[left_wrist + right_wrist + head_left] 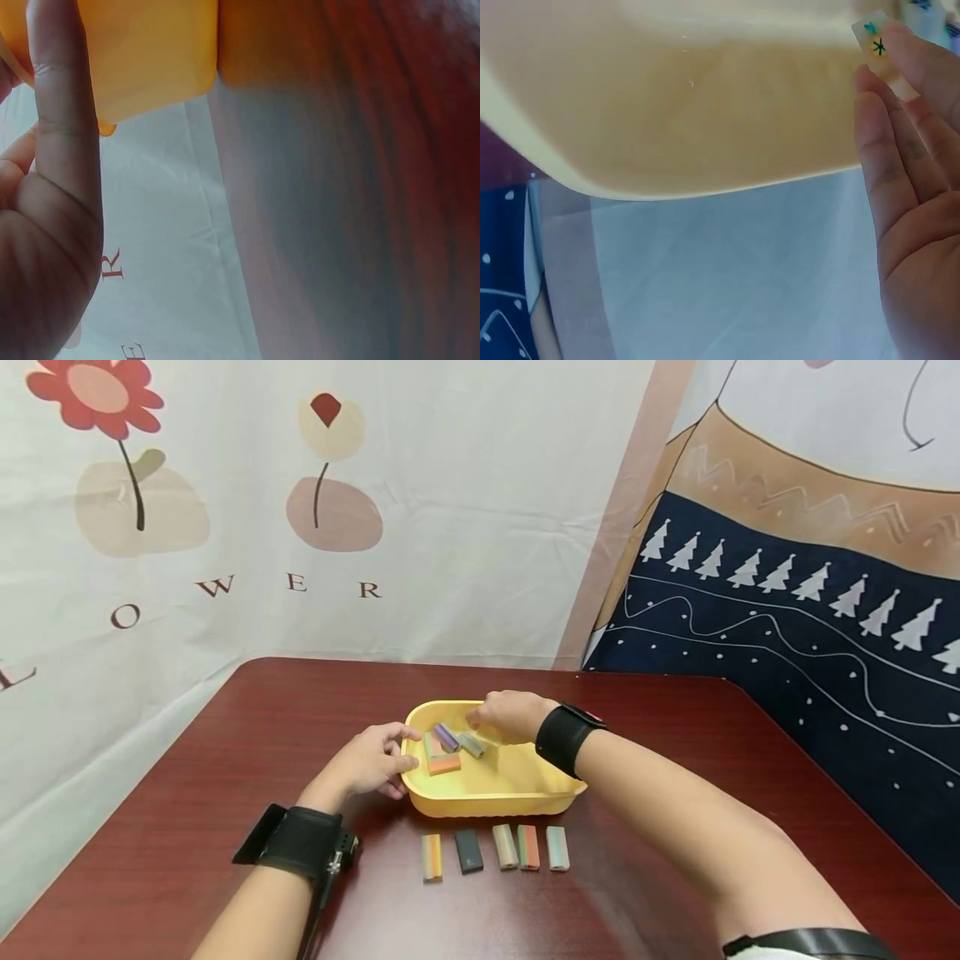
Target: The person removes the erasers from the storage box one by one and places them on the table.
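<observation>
A yellow plastic basin point(495, 806) stands on the table. My left hand point(371, 762) holds its left rim, with a finger point(66, 97) along the outer wall in the left wrist view. Inside the basin, toward the back, my right hand point(516, 717) pinches a small printed block point(876, 45) between thumb and fingertips. The head view hides that block behind the hand. At the basin's left lie several small eraser-like blocks: a purple one point(446, 737), a grey-green one point(472, 744), an orange one point(444, 764) and a pale green and pink one point(431, 745).
In front of the basin, a loose row of similar blocks lies on the red-brown table point(300, 693): yellow-striped point(432, 858), dark grey point(468, 851), beige point(505, 847), orange and green point(528, 847), pale blue point(557, 848). Printed cloth point(480, 568) hangs behind.
</observation>
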Demonstrator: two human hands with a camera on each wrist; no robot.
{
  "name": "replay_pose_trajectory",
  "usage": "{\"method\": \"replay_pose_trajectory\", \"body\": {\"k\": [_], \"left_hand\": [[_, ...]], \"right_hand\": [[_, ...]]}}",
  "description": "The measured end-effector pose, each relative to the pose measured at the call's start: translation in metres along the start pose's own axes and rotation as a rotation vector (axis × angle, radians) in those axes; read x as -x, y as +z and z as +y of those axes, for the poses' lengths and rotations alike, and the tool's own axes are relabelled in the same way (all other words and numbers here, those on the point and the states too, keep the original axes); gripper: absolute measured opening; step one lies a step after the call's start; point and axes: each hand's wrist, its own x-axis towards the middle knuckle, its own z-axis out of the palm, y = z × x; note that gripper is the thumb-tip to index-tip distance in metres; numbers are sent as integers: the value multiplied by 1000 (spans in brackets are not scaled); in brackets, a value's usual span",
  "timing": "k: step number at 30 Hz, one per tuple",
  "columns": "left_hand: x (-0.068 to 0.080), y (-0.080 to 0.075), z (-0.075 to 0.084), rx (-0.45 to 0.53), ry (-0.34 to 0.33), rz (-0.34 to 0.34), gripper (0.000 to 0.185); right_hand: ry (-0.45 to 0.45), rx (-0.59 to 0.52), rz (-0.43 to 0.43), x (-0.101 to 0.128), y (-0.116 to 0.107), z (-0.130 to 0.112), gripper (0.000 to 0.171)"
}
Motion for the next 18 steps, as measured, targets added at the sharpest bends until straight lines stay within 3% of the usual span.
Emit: {"method": "replay_pose_trajectory", "body": {"k": [12,18], "left_hand": [[2,1,1,-3,5,0,41],[2,0,0,-6,12,9,40]], "right_hand": [[145,-196,74,41,-17,0,39],[152,-287,157,69,-23,-5,36]]}}
